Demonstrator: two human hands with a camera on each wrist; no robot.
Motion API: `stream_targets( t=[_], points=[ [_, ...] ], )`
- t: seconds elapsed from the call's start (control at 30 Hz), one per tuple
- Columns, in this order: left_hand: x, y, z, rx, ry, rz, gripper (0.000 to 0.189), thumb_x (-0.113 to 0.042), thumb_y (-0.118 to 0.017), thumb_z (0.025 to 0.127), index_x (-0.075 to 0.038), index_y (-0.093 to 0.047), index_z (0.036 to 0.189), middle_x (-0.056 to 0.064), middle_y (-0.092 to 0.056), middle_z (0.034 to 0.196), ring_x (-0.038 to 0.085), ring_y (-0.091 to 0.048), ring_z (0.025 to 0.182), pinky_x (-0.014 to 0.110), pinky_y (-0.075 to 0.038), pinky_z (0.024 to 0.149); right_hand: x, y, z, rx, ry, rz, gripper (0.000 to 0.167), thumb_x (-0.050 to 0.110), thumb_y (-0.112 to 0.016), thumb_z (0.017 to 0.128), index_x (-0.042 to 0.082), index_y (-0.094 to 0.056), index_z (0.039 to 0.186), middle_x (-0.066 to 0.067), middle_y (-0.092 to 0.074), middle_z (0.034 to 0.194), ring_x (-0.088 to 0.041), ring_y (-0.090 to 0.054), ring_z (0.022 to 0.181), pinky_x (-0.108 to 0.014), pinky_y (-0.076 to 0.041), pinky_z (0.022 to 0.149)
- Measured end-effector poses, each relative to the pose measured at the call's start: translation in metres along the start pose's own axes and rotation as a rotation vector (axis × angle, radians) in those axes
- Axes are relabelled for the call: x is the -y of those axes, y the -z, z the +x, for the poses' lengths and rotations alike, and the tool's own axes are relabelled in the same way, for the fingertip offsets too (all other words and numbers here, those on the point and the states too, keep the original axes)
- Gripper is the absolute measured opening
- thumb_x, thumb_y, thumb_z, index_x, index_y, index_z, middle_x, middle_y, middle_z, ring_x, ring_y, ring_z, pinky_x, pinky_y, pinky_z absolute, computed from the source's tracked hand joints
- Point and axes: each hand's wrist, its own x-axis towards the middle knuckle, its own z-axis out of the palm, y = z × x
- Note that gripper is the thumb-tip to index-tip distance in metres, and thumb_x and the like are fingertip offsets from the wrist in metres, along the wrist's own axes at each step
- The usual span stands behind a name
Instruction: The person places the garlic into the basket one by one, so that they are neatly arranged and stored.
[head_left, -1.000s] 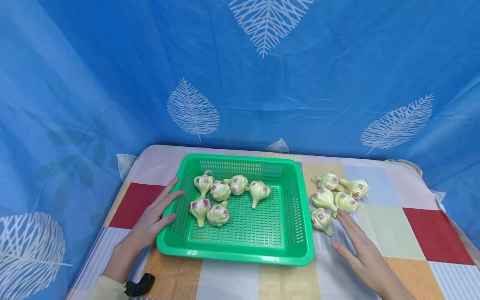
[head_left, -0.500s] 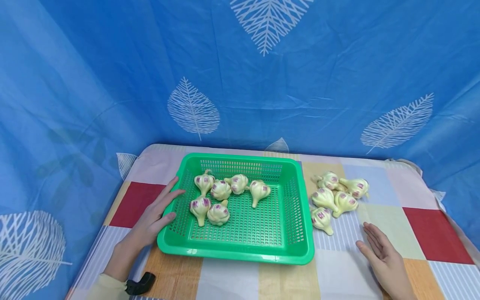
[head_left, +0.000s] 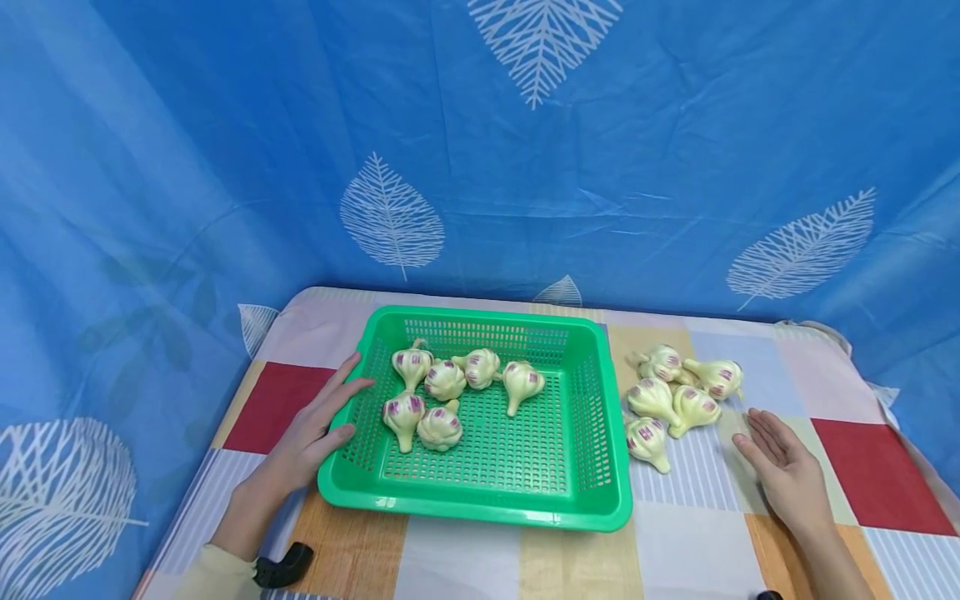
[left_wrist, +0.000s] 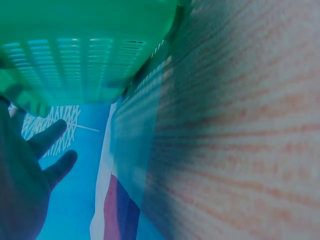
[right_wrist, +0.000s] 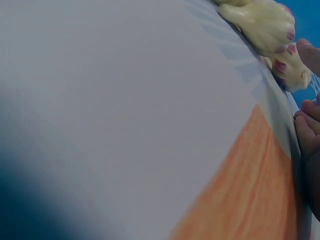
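Observation:
A green plastic basket (head_left: pixel 480 518) with slotted walls stands on the table, several garlic bulbs (head_left: pixel 403 412) lying in its left and rear part. My left hand (head_left: pixel 311 433) rests at the basket's left rim, fingers extended; the left wrist view shows them beside the basket wall (left_wrist: pixel 90 20). Right of the basket, several more garlic bulbs (head_left: pixel 693 408) lie in a loose pile. My right hand (head_left: pixel 787 471) is to the right of that pile, fingers relaxed and holding nothing. In the right wrist view, a garlic bulb (right_wrist: pixel 265 25) appears beyond the thumb.
A patchwork-patterned cloth (head_left: pixel 577 562) covers the table. Blue curtains (head_left: pixel 480 167) with white leaf prints hang behind and at the sides. A black strap (head_left: pixel 283 567) is on the left wrist.
My right hand has drawn back from the front of the garlic pile and moved to its right side, turning partly palm-up. The left hand and basket have stayed in place.

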Motion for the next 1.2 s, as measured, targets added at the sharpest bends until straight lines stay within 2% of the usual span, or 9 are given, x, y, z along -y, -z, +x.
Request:
stream_targets(
  t=[0.17, 0.37, 0.53, 0.67, 0.83, 0.93, 1.03, 1.13, 1.2],
  points=[
    [-0.001, 0.001, 0.001, 0.001, 0.002, 0.000, 0.064, -0.015, -0.061, 0.089, -0.013, -0.045, 0.151, 0.003, -0.016, 0.168, 0.022, -0.021, 0.149, 0.051, -0.052, 0.094, -0.004, 0.003, 0.022, -0.027, 0.008, -0.013, 0.073, 0.029, -0.061, 0.102, -0.003, -0.025, 0.157, -0.021, -0.038, 0.156, 0.005, -0.041, 0.134, -0.002, -0.035, 0.092],
    [-0.001, 0.000, -0.001, -0.005, 0.004, 0.008, 0.063, -0.014, -0.060, 0.090, -0.012, -0.045, 0.151, 0.003, -0.016, 0.168, 0.021, -0.021, 0.150, 0.058, -0.049, 0.095, -0.001, 0.001, 0.049, -0.009, -0.008, 0.060, 0.077, 0.030, -0.062, 0.102, -0.001, -0.020, 0.159, -0.021, -0.033, 0.159, -0.003, -0.039, 0.138, -0.005, -0.036, 0.096],
    [-0.001, -0.001, -0.001, -0.008, 0.009, 0.007, 0.063, -0.014, -0.060, 0.090, -0.013, -0.045, 0.151, 0.003, -0.016, 0.168, 0.021, -0.021, 0.150, 0.056, -0.050, 0.095, 0.005, 0.001, 0.065, 0.049, -0.055, 0.055, 0.084, 0.037, -0.060, 0.101, 0.002, -0.013, 0.161, -0.025, -0.021, 0.162, -0.023, -0.027, 0.149, -0.001, -0.030, 0.095],
    [0.000, -0.002, -0.001, -0.012, -0.003, 0.010, 0.062, -0.014, -0.060, 0.090, -0.014, -0.045, 0.151, 0.005, -0.017, 0.168, 0.022, -0.021, 0.150, 0.056, -0.049, 0.096, 0.009, 0.000, 0.075, 0.094, -0.048, 0.034, 0.085, 0.039, -0.061, 0.101, 0.004, -0.013, 0.161, -0.028, -0.021, 0.162, -0.035, -0.020, 0.149, 0.003, -0.027, 0.092],
    [0.001, -0.002, -0.002, -0.014, -0.007, 0.007, 0.061, -0.013, -0.058, 0.091, -0.011, -0.046, 0.150, 0.005, -0.016, 0.168, 0.021, -0.021, 0.150, 0.057, -0.046, 0.099, 0.011, -0.001, 0.083, 0.139, -0.019, 0.024, 0.084, 0.037, -0.062, 0.100, 0.003, -0.015, 0.161, -0.031, -0.023, 0.159, -0.021, -0.028, 0.147, 0.001, -0.031, 0.088],
    [0.001, -0.001, -0.001, -0.014, -0.007, 0.007, 0.061, -0.013, -0.058, 0.090, -0.011, -0.046, 0.150, 0.005, -0.016, 0.168, 0.020, -0.020, 0.150, 0.058, -0.048, 0.097, 0.010, -0.001, 0.084, 0.135, -0.016, 0.022, 0.083, 0.036, -0.063, 0.100, 0.001, -0.018, 0.160, -0.032, -0.026, 0.158, -0.009, -0.033, 0.141, 0.001, -0.034, 0.087],
    [0.000, -0.001, -0.001, -0.016, -0.010, 0.012, 0.061, -0.013, -0.058, 0.090, -0.009, -0.046, 0.150, 0.005, -0.016, 0.168, 0.020, -0.020, 0.150, 0.059, -0.048, 0.096, 0.008, -0.001, 0.085, 0.121, -0.020, 0.016, 0.080, 0.035, -0.064, 0.099, -0.001, -0.023, 0.158, -0.032, -0.032, 0.155, -0.005, -0.038, 0.135, -0.001, -0.035, 0.085],
    [0.000, -0.001, -0.001, -0.014, -0.013, 0.017, 0.061, -0.013, -0.058, 0.090, -0.008, -0.046, 0.149, 0.006, -0.017, 0.167, 0.019, -0.020, 0.150, 0.056, -0.049, 0.097, 0.006, -0.002, 0.085, 0.108, -0.045, 0.019, 0.079, 0.036, -0.066, 0.098, 0.000, -0.029, 0.157, -0.027, -0.039, 0.153, -0.003, -0.044, 0.129, -0.002, -0.038, 0.083],
    [0.000, -0.001, -0.001, -0.011, -0.013, 0.018, 0.061, -0.012, -0.058, 0.090, -0.007, -0.046, 0.149, 0.006, -0.017, 0.167, 0.018, -0.020, 0.150, 0.054, -0.049, 0.097, 0.006, -0.002, 0.084, 0.099, -0.069, 0.027, 0.080, 0.038, -0.068, 0.097, 0.000, -0.031, 0.156, -0.017, -0.047, 0.148, 0.000, -0.047, 0.123, -0.003, -0.039, 0.082]
  ],
)
